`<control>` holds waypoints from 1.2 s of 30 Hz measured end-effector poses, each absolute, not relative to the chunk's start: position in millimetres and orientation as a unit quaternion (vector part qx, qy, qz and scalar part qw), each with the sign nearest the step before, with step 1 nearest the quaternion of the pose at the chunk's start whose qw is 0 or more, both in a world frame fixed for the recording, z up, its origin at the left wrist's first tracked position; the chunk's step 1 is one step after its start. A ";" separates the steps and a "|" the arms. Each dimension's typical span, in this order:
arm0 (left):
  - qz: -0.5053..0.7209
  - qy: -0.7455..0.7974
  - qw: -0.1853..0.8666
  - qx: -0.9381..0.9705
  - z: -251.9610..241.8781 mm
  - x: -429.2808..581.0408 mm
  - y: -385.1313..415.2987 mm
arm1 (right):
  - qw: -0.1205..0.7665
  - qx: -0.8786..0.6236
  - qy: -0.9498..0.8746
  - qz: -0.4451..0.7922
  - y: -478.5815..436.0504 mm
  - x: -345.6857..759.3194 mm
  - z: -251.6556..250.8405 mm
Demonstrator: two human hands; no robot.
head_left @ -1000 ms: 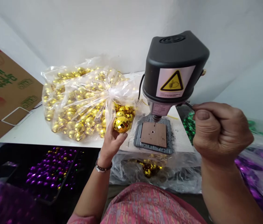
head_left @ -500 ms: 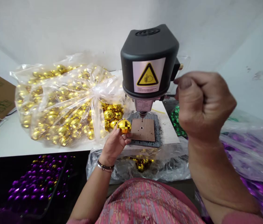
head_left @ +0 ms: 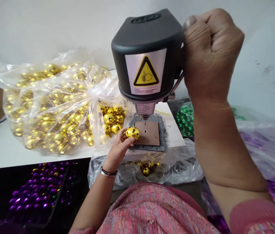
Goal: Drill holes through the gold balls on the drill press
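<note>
Between the fingers of my left hand (head_left: 118, 148) is a shiny gold faceted ball (head_left: 133, 133), held at the left edge of a brown board (head_left: 149, 138). The board has a small hole and lies on the grey base of a black bench drill press (head_left: 149, 42). A thin drill bit (head_left: 145, 123) points down above the hole, apart from the ball. My right hand (head_left: 212, 55) is closed in a fist around the drill's lever (head_left: 177, 83), raised beside the motor housing; the grip itself is hidden by the fingers.
A clear plastic bag of gold balls (head_left: 54, 110) fills the table's left side. Below the table's front edge, a plastic bag (head_left: 176, 169) holds more gold balls. Green balls (head_left: 185, 120) and purple bags (head_left: 261, 143) lie right; purple balls (head_left: 37, 188) lie lower left. Dark shavings surround the base.
My right hand has risen with the lever. The gold ball has turned in my left fingers, a dark spot now showing on it. The camera view has shifted slightly.
</note>
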State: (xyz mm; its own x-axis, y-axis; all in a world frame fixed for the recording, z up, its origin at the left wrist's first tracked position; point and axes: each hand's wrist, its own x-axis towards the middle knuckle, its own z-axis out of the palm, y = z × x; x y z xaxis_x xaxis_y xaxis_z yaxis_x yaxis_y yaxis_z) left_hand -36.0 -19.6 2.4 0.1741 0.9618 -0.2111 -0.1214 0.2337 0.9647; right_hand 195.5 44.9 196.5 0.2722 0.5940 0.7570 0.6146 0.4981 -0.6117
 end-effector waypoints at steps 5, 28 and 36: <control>0.400 0.517 0.556 0.513 5.9 -26.0 -7.9 | 0.650 -0.535 -0.540 0.010 40.3 191.1 198.8; 0.193 0.527 0.284 0.777 21.9 1.8 29.7 | 0.608 -0.549 -0.573 0.034 34.3 193.3 203.4; 0.223 0.499 0.352 0.760 5.3 -2.1 31.3 | 0.626 -0.499 -0.600 0.013 37.6 198.4 191.8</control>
